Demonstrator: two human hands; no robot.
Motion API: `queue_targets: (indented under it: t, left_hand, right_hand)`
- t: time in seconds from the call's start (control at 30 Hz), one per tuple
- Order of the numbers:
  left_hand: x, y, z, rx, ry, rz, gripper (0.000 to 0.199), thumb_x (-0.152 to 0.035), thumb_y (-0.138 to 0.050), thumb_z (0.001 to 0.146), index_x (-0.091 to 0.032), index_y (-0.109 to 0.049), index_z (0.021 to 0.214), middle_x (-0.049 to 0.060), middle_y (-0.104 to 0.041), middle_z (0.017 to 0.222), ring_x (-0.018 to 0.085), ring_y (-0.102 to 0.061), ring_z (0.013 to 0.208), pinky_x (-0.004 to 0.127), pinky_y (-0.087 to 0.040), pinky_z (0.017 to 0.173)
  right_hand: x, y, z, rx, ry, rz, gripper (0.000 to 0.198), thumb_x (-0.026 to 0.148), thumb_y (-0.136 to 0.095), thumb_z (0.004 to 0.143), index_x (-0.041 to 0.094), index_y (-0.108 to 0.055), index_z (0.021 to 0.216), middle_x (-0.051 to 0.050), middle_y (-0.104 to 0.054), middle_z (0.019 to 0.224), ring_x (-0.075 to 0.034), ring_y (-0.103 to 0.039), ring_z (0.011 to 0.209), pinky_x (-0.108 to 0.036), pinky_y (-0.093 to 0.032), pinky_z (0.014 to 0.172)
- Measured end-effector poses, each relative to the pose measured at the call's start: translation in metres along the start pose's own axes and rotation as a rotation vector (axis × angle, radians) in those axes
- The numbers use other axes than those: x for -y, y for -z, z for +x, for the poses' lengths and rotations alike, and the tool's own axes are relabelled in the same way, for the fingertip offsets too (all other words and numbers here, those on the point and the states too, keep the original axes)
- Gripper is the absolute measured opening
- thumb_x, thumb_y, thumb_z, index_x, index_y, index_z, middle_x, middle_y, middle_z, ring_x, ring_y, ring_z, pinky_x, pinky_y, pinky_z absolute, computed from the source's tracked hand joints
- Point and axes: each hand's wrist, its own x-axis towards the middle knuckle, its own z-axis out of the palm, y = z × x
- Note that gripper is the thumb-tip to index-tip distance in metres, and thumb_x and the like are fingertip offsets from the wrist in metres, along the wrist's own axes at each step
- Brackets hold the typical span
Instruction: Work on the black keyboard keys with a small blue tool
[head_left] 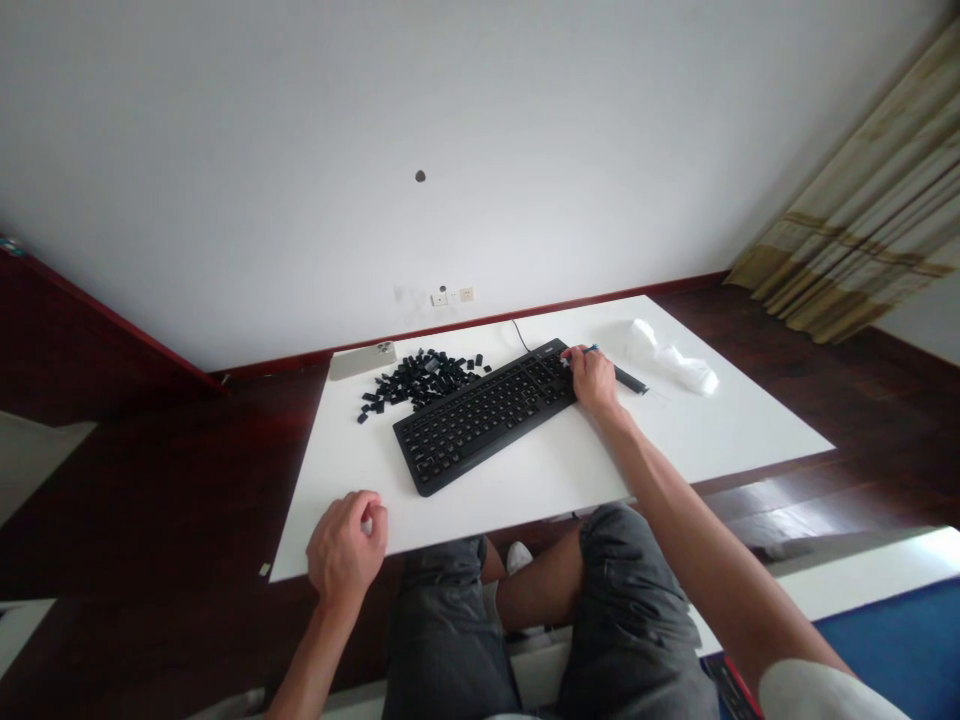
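Observation:
A black keyboard (480,415) lies at an angle on the white table (720,420). My right hand (591,378) rests at the keyboard's right end, closed around a thin dark tool (628,379) with a blue tip that sticks out on both sides of the hand. A pile of several loose black keycaps (420,380) sits behind the keyboard's left half. My left hand (346,545) is curled into a loose fist at the table's near left edge, with nothing visible in it.
A phone (362,360) lies face down at the table's far left corner. A crumpled white cloth or plastic (675,362) lies to the right of the keyboard. The keyboard's cable runs off the far edge. My knees are under the near edge.

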Motion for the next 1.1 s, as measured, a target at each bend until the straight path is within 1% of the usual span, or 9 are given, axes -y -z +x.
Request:
queue_targets:
  t: [0.1, 0.3, 0.5, 0.63, 0.77, 0.83, 0.93, 1.0, 1.1]
  left_hand:
    - [0.000, 0.000, 0.000, 0.005, 0.006, -0.006, 0.018, -0.017, -0.057, 0.099, -0.024, -0.070, 0.087, 0.000, -0.068, 0.075, 0.020, -0.061, 0.073, 0.034, -0.039, 0.071]
    - [0.000, 0.000, -0.001, 0.017, 0.015, -0.014, 0.018, -0.017, -0.057, 0.099, -0.024, -0.069, 0.088, 0.000, -0.069, 0.077, 0.021, -0.061, 0.075, 0.034, -0.038, 0.072]
    - [-0.003, 0.001, -0.002, 0.024, 0.019, -0.038, 0.020, -0.017, -0.055, 0.100, -0.024, -0.069, 0.087, 0.001, -0.069, 0.078, 0.021, -0.062, 0.076, 0.034, -0.039, 0.074]
    - [-0.001, 0.003, 0.000, 0.080, 0.022, -0.036, 0.022, -0.020, -0.053, 0.100, -0.024, -0.069, 0.085, 0.002, -0.066, 0.073, 0.021, -0.061, 0.073, 0.034, -0.037, 0.072]
    - [-0.012, 0.010, -0.002, 0.242, 0.004, -0.088, 0.027, -0.019, -0.050, 0.098, -0.024, -0.063, 0.074, 0.000, -0.060, 0.061, 0.020, -0.057, 0.062, 0.034, -0.031, 0.065]
    - [-0.030, 0.013, -0.006, 0.341, -0.089, -0.219, 0.025, -0.018, -0.051, 0.095, -0.024, -0.062, 0.074, 0.000, -0.063, 0.061, 0.019, -0.058, 0.060, 0.034, -0.032, 0.064]
    - [-0.072, 0.007, -0.018, 0.470, -0.366, -0.407, 0.013, -0.020, -0.058, 0.088, -0.024, -0.066, 0.079, 0.001, -0.068, 0.064, 0.019, -0.065, 0.063, 0.033, -0.040, 0.067]
    - [-0.104, -0.003, -0.024, 0.597, -0.620, -0.483, 0.007, -0.025, -0.064, 0.085, -0.025, -0.070, 0.083, 0.001, -0.072, 0.067, 0.020, -0.067, 0.062, 0.032, -0.044, 0.066]
    - [-0.149, -0.026, -0.031, 0.850, -1.016, -0.478, 0.018, -0.041, -0.063, 0.092, -0.030, -0.078, 0.093, 0.001, -0.075, 0.068, 0.022, -0.069, 0.060, 0.031, -0.045, 0.057]
  right_hand:
    - [-0.001, 0.002, 0.001, -0.043, -0.019, 0.003, 0.053, 0.037, -0.029, 0.107, 0.020, -0.078, 0.097, -0.013, -0.079, 0.098, -0.027, -0.066, 0.089, -0.038, -0.046, 0.087]
    - [-0.002, 0.001, -0.001, 0.014, -0.027, 0.034, 0.054, 0.043, -0.030, 0.106, 0.020, -0.079, 0.098, -0.013, -0.079, 0.093, -0.028, -0.068, 0.086, -0.040, -0.048, 0.089]
    - [0.007, 0.008, -0.001, -0.115, -0.004, 0.022, 0.058, 0.044, -0.028, 0.107, 0.016, -0.079, 0.101, -0.019, -0.080, 0.109, -0.033, -0.071, 0.105, -0.044, -0.051, 0.098]
    - [0.043, 0.009, -0.023, -0.035, -0.009, 0.114, 0.043, 0.047, -0.045, 0.106, 0.016, -0.075, 0.110, -0.013, -0.081, 0.089, -0.029, -0.076, 0.085, -0.039, -0.055, 0.087]
    - [0.103, -0.009, -0.067, 0.238, 0.134, 0.242, 0.032, 0.043, -0.054, 0.107, 0.020, -0.075, 0.108, -0.007, -0.082, 0.088, -0.024, -0.078, 0.080, -0.032, -0.057, 0.078]
    - [0.132, -0.019, -0.085, 0.361, 0.281, 0.243, 0.032, 0.040, -0.050, 0.110, 0.022, -0.076, 0.109, -0.006, -0.082, 0.096, -0.023, -0.078, 0.087, -0.031, -0.056, 0.082]
    - [0.157, -0.024, -0.094, 0.443, 0.434, 0.152, 0.035, 0.035, -0.044, 0.113, 0.022, -0.077, 0.109, -0.008, -0.081, 0.106, -0.023, -0.076, 0.100, -0.031, -0.054, 0.093]
    - [0.156, -0.019, -0.086, 0.445, 0.415, 0.029, 0.036, 0.031, -0.044, 0.113, 0.020, -0.077, 0.108, -0.010, -0.081, 0.105, -0.023, -0.075, 0.101, -0.031, -0.053, 0.093]
    - [0.135, -0.001, -0.064, 0.388, 0.238, -0.174, 0.034, 0.027, -0.045, 0.112, 0.016, -0.077, 0.109, -0.012, -0.080, 0.102, -0.025, -0.076, 0.095, -0.031, -0.052, 0.085]
